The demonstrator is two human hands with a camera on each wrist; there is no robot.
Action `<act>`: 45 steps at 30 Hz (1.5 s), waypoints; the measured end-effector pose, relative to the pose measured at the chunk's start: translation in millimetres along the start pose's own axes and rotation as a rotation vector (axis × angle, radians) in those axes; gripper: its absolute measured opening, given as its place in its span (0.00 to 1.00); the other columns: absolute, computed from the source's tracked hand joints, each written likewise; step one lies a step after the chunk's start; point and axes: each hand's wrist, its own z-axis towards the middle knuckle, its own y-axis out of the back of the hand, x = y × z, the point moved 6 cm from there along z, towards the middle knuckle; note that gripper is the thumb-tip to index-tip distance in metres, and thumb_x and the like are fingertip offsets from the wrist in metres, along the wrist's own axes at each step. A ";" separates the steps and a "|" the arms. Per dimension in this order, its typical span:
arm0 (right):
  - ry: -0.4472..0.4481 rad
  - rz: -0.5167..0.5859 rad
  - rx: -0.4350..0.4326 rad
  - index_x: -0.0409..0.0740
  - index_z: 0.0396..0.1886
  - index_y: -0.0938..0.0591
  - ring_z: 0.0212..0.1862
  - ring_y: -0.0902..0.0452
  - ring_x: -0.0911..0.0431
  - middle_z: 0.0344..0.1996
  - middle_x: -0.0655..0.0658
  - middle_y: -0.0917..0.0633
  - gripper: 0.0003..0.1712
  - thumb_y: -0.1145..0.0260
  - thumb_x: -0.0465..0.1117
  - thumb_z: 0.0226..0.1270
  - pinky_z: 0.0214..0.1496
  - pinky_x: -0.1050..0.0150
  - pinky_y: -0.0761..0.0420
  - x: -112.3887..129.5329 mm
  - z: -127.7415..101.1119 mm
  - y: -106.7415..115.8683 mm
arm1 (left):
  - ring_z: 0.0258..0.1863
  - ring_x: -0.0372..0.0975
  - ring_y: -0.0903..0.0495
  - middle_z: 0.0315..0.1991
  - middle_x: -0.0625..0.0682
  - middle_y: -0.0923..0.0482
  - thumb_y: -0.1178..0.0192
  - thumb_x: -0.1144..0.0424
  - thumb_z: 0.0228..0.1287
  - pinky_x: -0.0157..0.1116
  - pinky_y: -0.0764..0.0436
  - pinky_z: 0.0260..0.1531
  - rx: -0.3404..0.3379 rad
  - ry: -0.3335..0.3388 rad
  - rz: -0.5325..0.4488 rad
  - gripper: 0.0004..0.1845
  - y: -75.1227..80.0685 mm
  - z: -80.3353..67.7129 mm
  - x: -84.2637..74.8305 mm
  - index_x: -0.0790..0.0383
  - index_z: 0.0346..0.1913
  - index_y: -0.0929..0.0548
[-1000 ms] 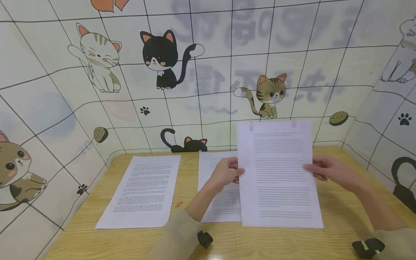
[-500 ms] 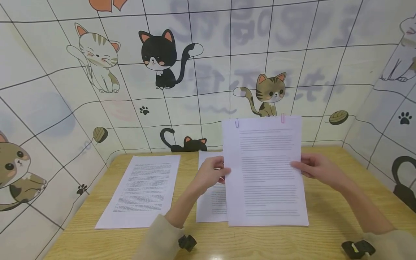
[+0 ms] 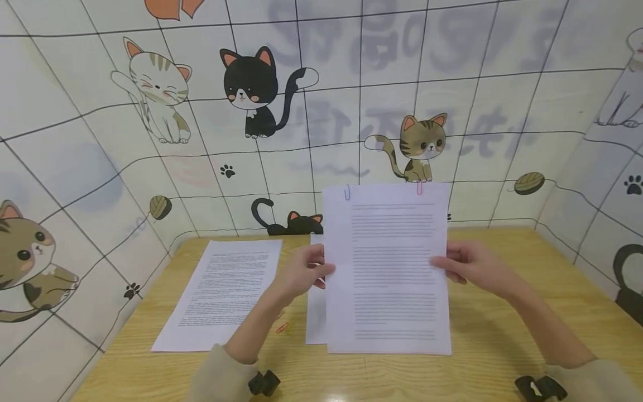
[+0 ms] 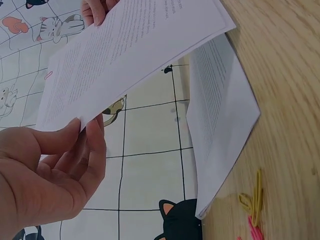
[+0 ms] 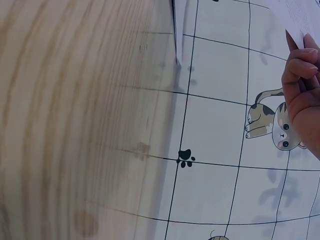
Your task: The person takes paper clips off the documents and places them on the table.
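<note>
No readable text on sheets [image 3: 387, 268]

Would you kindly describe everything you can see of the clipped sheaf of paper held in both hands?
The clipped sheaf is white printed paper with lines of small grey text, too fine to read. A blue paper clip and a pink paper clip sit on its top edge. It is held upright, tilted slightly back, above the wooden table. The left hand pinches its left edge, the right hand its right edge. It partly hides another sheet lying beneath.
</note>
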 end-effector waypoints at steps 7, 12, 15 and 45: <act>0.016 0.031 0.024 0.32 0.52 0.19 0.17 0.36 0.54 0.18 0.45 0.23 0.13 0.37 0.36 0.75 0.16 0.66 0.41 1.9 5.1 -10.2 | 0.29 0.42 0.19 0.39 0.57 0.18 0.39 0.75 0.68 0.39 0.14 0.32 -0.004 0.006 0.016 0.07 10.0 -9.0 2.4 0.68 0.47 0.21; 0.015 0.033 0.006 0.32 0.49 0.17 0.17 0.36 0.57 0.16 0.47 0.26 0.11 0.38 0.35 0.75 0.15 0.66 0.42 0.6 6.4 -14.9 | 0.27 0.42 0.20 0.39 0.58 0.18 0.38 0.76 0.67 0.41 0.14 0.32 0.010 -0.001 -0.001 0.08 13.0 -12.2 5.1 0.68 0.47 0.22; 0.021 0.034 -0.024 0.33 0.47 0.17 0.16 0.37 0.57 0.14 0.46 0.27 0.09 0.37 0.35 0.75 0.14 0.65 0.45 2.2 6.1 -16.8 | 0.28 0.42 0.19 0.40 0.58 0.17 0.38 0.75 0.67 0.42 0.14 0.34 0.026 -0.008 0.004 0.11 14.1 -13.3 5.0 0.68 0.50 0.21; 0.142 0.030 -0.011 0.33 0.48 0.16 0.17 0.37 0.62 0.15 0.46 0.25 0.08 0.38 0.31 0.74 0.14 0.68 0.41 17.9 10.2 -37.7 | 0.39 0.43 0.17 0.40 0.55 0.15 0.31 0.64 0.66 0.33 0.19 0.44 -0.326 -0.277 0.050 0.12 58.6 -35.0 -48.1 0.61 0.51 0.15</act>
